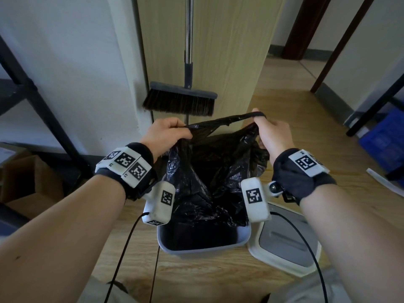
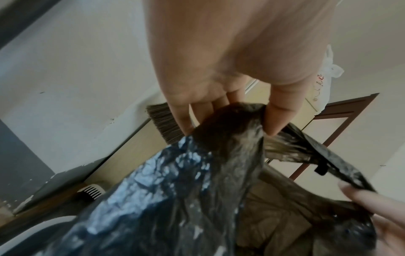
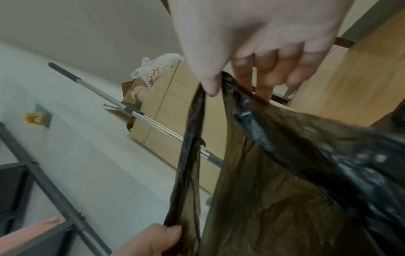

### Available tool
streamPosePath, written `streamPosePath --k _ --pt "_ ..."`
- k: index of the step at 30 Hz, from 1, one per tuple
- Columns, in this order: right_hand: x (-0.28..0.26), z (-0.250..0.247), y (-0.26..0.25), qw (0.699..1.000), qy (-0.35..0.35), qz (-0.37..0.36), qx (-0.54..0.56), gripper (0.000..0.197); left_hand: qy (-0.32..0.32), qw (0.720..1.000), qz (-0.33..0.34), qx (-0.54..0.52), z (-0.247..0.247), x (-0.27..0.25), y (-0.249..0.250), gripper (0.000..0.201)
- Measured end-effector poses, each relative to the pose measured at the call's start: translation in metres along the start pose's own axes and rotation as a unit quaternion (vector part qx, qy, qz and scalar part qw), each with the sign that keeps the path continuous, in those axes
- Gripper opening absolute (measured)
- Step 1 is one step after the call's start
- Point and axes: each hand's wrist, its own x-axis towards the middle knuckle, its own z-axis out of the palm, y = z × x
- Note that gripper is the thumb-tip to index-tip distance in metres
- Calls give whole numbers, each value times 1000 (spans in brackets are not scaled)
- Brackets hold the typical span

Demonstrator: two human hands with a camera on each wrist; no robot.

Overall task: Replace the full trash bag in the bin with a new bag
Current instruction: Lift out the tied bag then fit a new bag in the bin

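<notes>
- Black, thin, crinkled film: the trash bag (image 1: 216, 171), gathered at its mouth and held up over the bin (image 1: 203, 246), its lower part hanging down into the bin's opening.
- Left hand (image 1: 166, 134): closed on the left side of the bag's mouth; in the left wrist view the film is seen pinched between thumb and fingers (image 2: 181, 121).
- Right hand (image 1: 273, 134): closed on the right side of the mouth; a narrow band of film is stretched taut from it across to the left hand.
- Bin: grey plastic, set on the wood-look floor (image 1: 284, 110) directly below the hands.
- Lid (image 1: 286, 241): white frame with grey panel, laid flat on the floor just right of the bin.
- Broom (image 1: 179, 101): propped against the pale cabinet (image 1: 229, 51) beyond the bin, well apart from the bag.
- Step judged in hand: the bag's mouth is being handled over the bin; whether it is the full bag being drawn out or the new one being fitted cannot be told, as the contents are hidden.
- Next move, as judged: an even pull from both hands is called for, so that the thin film is not torn at the bin's rim.
</notes>
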Motion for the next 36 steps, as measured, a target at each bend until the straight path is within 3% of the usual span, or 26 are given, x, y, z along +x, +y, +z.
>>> streamPosePath --k 3,7,10,12,14,16,18,21,27,29,32,34,36 --pt "-1 -7 -3 999 -49 1 11 9 45 997 18 63 -2 2 -5 21" --pt "-8 -5 -11 983 -173 -14 56 23 146 979 59 127 -7 2 -11 23" --pt "-15 3 -20 971 -210 -4 118 30 166 974 125 86 -1 -4 1 24" --pt "-17 7 -25 966 -211 -3 152 29 139 981 130 23 6 -8 12 25" --pt "-19 8 -29 963 -199 -8 181 29 67 992 105 -6 13 -13 16 23" --pt "-20 8 -32 961 -193 -20 199 36 7 992 96 82 23 -14 5 16" --pt "-21 5 -34 956 -195 -24 218 46 4 959 110 260 32 -13 -12 10" --pt "-24 0 -35 948 -190 -20 256 50 -6 919 38 392 36 -15 -31 32" --pt "-19 -13 -36 942 -123 4 311 46 -120 871 -148 453 32 -14 -58 76" --pt "-15 -17 -34 961 -77 16 264 44 -91 878 -158 442 30 -12 -61 82" --pt "-3 -26 -20 998 -4 36 54 32 -30 906 -136 401 23 -11 -54 75" --pt "3 -33 -7 989 -9 28 -142 17 -3 918 -91 387 19 -12 -46 52" --pt "3 -35 3 958 -72 1 -279 12 20 930 -38 366 17 -13 -40 34"
